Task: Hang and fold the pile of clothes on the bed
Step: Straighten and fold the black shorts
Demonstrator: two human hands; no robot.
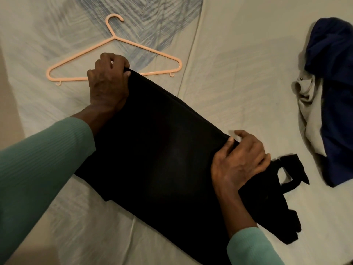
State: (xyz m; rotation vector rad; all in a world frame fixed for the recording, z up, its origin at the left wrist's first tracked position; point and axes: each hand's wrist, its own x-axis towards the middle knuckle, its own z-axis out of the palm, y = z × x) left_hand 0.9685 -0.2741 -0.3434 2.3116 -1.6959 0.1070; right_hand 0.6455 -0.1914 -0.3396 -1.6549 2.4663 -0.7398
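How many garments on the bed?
3: black garment at centre, gripped by left hand and right hand; blue garment at right edge; beige garment tucked beside it. More may be hidden underneath.

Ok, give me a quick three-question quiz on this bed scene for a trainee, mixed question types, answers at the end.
1. True or false: the peach plastic hanger already carries the black fabric garment.
2. What does the left hand grip? A the hanger's hook; B an edge of the black garment; C nothing.
3. Which clothes lie crumpled at the bed's right side?
Key: 1 false, the hanger lies bare on the pale bed sheet. 2 B; the right hand grips the garment too. 3 a dark blue garment and a pale beige garment.
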